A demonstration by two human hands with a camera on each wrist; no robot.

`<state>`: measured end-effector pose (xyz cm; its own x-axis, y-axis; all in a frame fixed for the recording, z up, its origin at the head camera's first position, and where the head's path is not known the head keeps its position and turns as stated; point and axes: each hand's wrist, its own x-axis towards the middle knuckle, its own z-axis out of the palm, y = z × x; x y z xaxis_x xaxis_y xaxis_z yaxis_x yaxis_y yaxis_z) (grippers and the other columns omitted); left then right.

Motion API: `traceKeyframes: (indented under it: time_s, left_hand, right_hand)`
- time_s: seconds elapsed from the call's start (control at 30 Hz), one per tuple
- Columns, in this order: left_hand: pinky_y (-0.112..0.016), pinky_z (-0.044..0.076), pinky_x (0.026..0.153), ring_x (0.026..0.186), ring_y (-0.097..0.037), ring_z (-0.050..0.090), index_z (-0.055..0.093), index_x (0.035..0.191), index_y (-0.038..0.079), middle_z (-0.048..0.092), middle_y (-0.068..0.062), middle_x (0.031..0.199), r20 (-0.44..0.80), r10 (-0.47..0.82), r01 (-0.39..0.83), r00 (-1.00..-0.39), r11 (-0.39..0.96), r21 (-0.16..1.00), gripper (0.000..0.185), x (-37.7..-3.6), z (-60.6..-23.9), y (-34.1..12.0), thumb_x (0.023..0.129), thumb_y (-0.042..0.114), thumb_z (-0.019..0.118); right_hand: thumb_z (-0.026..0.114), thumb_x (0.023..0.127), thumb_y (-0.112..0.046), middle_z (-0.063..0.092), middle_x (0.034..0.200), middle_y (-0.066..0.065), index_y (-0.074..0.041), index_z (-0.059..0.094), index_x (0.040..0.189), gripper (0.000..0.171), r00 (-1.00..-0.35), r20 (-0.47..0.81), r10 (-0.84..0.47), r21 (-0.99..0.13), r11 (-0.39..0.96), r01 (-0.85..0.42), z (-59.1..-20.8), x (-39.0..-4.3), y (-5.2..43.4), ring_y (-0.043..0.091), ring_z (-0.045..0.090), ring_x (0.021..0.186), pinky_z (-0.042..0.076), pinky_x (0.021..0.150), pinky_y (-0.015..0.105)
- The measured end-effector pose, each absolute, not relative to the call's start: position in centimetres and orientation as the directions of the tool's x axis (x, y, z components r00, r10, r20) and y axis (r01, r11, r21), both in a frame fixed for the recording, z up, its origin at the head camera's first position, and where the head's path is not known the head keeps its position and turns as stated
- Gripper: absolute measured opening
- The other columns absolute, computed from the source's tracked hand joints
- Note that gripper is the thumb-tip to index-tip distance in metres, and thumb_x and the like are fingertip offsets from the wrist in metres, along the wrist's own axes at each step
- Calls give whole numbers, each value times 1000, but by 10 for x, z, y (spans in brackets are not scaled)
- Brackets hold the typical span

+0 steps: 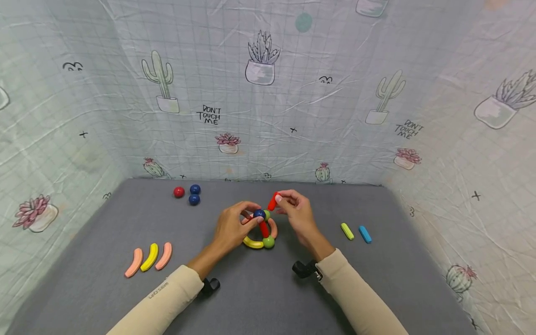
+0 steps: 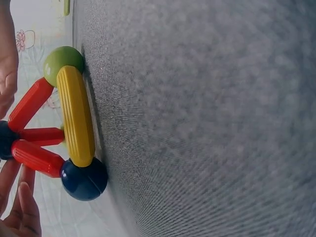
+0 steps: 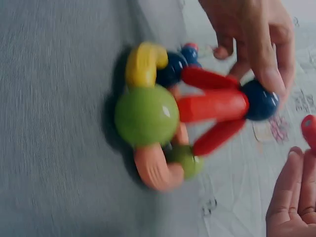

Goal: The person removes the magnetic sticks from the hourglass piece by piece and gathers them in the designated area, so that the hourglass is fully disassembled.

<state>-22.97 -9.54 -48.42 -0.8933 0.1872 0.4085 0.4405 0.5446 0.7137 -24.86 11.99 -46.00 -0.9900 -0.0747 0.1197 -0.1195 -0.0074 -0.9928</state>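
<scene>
Fingers of the left hand [image 1: 232,224] pinch a glossy blue plastic-looking ball [image 1: 259,214] atop straight red rods [image 3: 213,105], seemingly for steadiness, while the right hand [image 1: 299,214] pinches another red rod [image 1: 273,202].

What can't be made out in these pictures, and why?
Head view: the lower blue ball, hidden behind the left hand.
Left wrist view: part of the top blue ball, cut off by the left edge.
Right wrist view: one end of the held red stick, cut off by the right edge.
Head view: lettering on the left sleeve, too small to read surely.
</scene>
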Motion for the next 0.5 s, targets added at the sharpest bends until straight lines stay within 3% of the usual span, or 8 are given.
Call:
traceKeyframes:
  time_s: [0.1,0.3,0.5]
  left_hand:
    - [-51,60,84,94,-21,75,77,117,19,78,-1,111,412,189,444,-891,548,709,27,-229,-484,-95,93,30,84]
    - [-48,59,82,91,-17,73,75,117,20,76,1,104,450,206,481,-869,568,668,27,-228,-483,-94,93,30,84]
    - [-34,54,74,87,-14,70,74,116,21,74,3,96,448,228,489,-865,589,643,26,-228,-482,-95,94,31,83]
  right_hand:
    - [73,102,-19,76,104,7,-3,71,121,25,-992,108,-63,-992,54,-112,-457,-248,135,16,75,89,63,84,32]
    - [75,101,-21,75,110,12,-5,75,122,26,-998,62,-34,-974,215,-68,-461,-247,181,16,73,91,61,94,51]
    - [76,101,-24,77,108,12,-3,77,122,30,-998,43,38,-919,394,-24,-472,-248,235,12,70,87,63,88,46]
